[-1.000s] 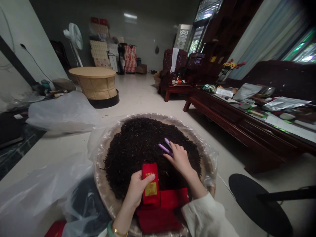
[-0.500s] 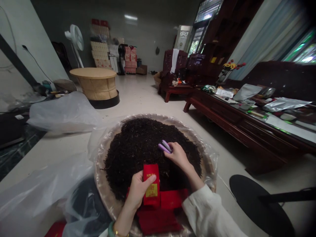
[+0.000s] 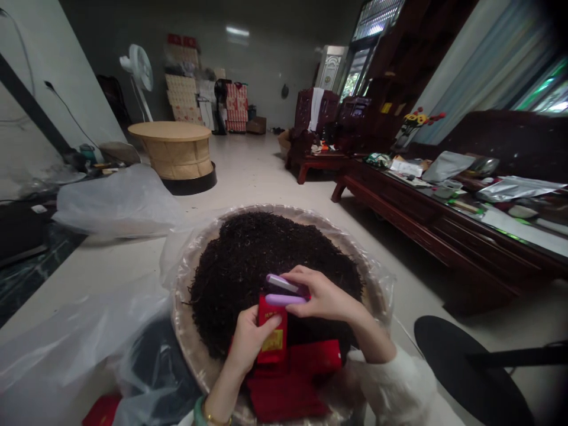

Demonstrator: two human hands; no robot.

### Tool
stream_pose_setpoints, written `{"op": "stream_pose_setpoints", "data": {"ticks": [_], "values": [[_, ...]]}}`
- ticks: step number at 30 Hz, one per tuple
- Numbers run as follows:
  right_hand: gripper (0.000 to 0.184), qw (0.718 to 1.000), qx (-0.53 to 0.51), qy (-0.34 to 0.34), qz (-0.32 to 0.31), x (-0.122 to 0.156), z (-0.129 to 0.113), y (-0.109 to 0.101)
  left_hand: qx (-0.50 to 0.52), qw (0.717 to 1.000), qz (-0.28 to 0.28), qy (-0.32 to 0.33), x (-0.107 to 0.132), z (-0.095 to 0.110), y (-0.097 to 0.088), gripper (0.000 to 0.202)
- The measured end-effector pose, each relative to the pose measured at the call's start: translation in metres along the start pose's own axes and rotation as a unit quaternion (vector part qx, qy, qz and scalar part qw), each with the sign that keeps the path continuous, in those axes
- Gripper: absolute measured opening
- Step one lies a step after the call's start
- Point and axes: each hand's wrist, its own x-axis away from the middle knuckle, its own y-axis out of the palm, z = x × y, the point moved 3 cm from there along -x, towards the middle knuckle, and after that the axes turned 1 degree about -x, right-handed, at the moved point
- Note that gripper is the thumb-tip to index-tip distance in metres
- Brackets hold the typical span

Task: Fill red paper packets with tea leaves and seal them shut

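My left hand (image 3: 252, 340) is closed on a small red packet (image 3: 273, 331) with gold print, its thumb across the front. My right hand (image 3: 322, 293) grips a purple two-jawed bag sealer (image 3: 284, 300) with a grey inner side. Its jaws are apart at the packet's top edge; whether the edge is between them is hard to tell. Both hands are over a wide round tray (image 3: 181, 331) lined with clear plastic. A mound of dark, twisted dried tea leaves (image 3: 261, 248) fills much of it. More red packets (image 3: 288, 399) lie at the tray's near edge.
Clear plastic bags (image 3: 115, 201) lie to the left, one over a dark bin (image 3: 155, 361). A black round stand base (image 3: 465, 367) is at right. A long wooden table (image 3: 421, 231) carries many items. Behind stand a woven drum-shaped basket (image 3: 175, 151) and a white fan (image 3: 139, 68).
My right hand has moved left and nearer with the bag sealer, from above the tea leaves to the packet's top. My left hand has stayed almost still with the packet.
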Motion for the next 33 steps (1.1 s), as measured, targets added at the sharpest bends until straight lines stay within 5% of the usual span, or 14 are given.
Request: {"op": "stream_pose_setpoints", "data": {"ticks": [9,23,33], "values": [[0.037,0.998,0.031,-0.016,-0.058,-0.003,-0.013,0.012,-0.089,0.995,0.000,0.053,0.002,0.012,-0.002,0.023],[0.026,1.000,-0.002,-0.002,-0.028,0.001,-0.011,0.018,-0.049,0.999,-0.022,-0.009,0.001,0.001,-0.001,0.024],[0.025,1.000,-0.016,-0.005,-0.013,0.000,-0.006,0.022,0.076,0.997,0.018,0.021,0.000,0.014,-0.001,0.051]]}}
